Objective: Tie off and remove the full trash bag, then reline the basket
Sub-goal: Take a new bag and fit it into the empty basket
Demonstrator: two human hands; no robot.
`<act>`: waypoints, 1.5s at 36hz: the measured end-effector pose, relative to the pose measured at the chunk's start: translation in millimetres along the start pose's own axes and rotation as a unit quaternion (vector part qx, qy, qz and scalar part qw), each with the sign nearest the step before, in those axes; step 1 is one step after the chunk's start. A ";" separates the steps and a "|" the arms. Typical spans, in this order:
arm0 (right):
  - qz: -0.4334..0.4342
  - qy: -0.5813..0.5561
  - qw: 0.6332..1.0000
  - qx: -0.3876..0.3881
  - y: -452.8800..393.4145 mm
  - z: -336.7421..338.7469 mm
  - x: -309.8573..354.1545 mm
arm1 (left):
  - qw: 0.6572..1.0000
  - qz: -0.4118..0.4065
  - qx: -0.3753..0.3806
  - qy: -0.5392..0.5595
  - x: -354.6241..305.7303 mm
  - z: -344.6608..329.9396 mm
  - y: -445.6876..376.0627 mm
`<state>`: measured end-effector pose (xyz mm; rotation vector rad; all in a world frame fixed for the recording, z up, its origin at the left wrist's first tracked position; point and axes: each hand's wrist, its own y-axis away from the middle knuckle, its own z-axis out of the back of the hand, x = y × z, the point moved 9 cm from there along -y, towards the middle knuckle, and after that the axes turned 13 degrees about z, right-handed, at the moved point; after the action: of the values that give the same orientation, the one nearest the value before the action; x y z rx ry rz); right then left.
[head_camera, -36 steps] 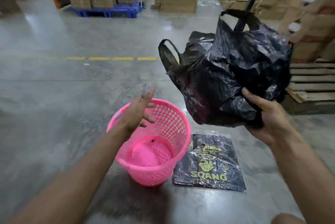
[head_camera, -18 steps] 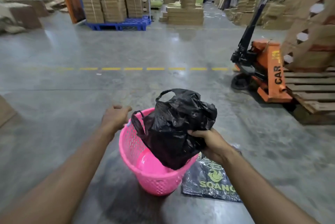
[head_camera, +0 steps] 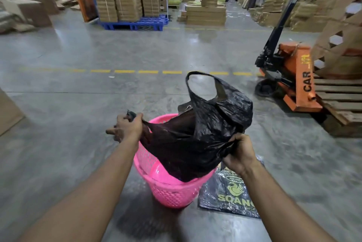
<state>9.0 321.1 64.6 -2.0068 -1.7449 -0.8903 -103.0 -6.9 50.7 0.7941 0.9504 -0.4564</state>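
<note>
A pink perforated basket (head_camera: 172,192) stands on the concrete floor in front of me. A black plastic bag (head_camera: 197,139) hangs over it, its lower end dipping into the basket's mouth. My left hand (head_camera: 126,128) grips one handle of the bag at the basket's left rim and pulls it sideways. My right hand (head_camera: 238,153) clutches the bag's right edge above the rim. One handle loop sticks up free at the top. The bag's mouth is stretched between my hands.
A flat pack of black bags (head_camera: 229,196) printed in yellow lies on the floor right of the basket. An orange pallet jack (head_camera: 293,81) and wooden pallets (head_camera: 340,102) stand at the right. Stacked cartons on a blue pallet (head_camera: 135,24) sit far back. A cardboard edge (head_camera: 7,112) shows at left.
The bag came down from a raised hold onto the basket. My left hand went from open to the rim and has taken hold of the bag's handle; both hands now spread the bag.
</note>
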 end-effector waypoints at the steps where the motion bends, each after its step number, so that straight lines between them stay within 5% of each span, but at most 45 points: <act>1: 0.003 -0.004 1.000 -0.001 -2.4 0.3 0.6 | 0.996 0.004 0.066 0.054 -2.0 -5.4 -1.1; 4: -0.008 0.013 1.000 -0.018 -8.2 2.8 -2.9 | 0.946 0.058 0.263 0.181 -3.9 -25.3 3.6; 9: 0.041 0.219 0.973 -0.063 -35.6 24.4 -8.0 | 0.913 0.015 0.304 0.271 -34.9 -9.9 5.7; 13: 0.120 0.463 0.872 -0.104 -50.8 46.8 5.5 | 0.909 -0.047 0.309 0.276 -62.8 6.1 15.1; 19: 0.202 0.671 0.691 -0.177 -34.3 27.3 37.7 | 0.908 -0.130 0.314 0.245 -86.3 30.4 43.1; 22: 0.303 0.702 0.630 -0.136 -32.3 -13.2 42.5 | 0.900 -0.168 0.331 0.228 -87.9 39.2 55.3; 25: 0.369 0.696 0.614 -0.049 -41.9 -63.8 39.9 | 0.883 -0.206 0.365 0.211 -88.1 45.0 72.2; 29: 0.263 0.750 0.604 0.062 -74.4 -113.3 0.1 | 0.875 -0.209 0.393 0.189 -78.7 50.1 80.1; 34: 0.147 0.860 0.472 0.127 -93.0 -115.7 -65.8 | 0.902 -0.252 0.322 0.137 -72.3 62.0 71.9; 37: 0.112 0.831 0.533 0.119 -98.6 -90.7 -90.9 | 0.924 -0.290 0.229 0.098 -73.1 77.5 59.4; 42: 0.031 0.655 0.728 0.200 -86.4 -44.8 -149.6 | 0.933 -0.326 0.154 0.002 -69.9 92.2 41.0; 46: -0.105 0.454 0.875 0.131 -55.2 -12.8 -193.7 | 0.916 -0.380 0.119 -0.045 -65.8 88.8 57.8; 49: -0.104 0.449 0.882 0.101 -54.8 4.7 -204.2 | 0.905 -0.400 0.111 -0.091 -59.5 78.0 69.1; 54: 0.039 0.529 0.847 0.032 -83.1 -8.9 -144.1 | 0.879 -0.427 0.121 -0.177 -53.1 55.3 67.5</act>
<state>-81.2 221.9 -34.2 -1.0890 -1.0004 -1.4790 -56.2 -6.0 141.4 0.4418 0.8668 -1.4660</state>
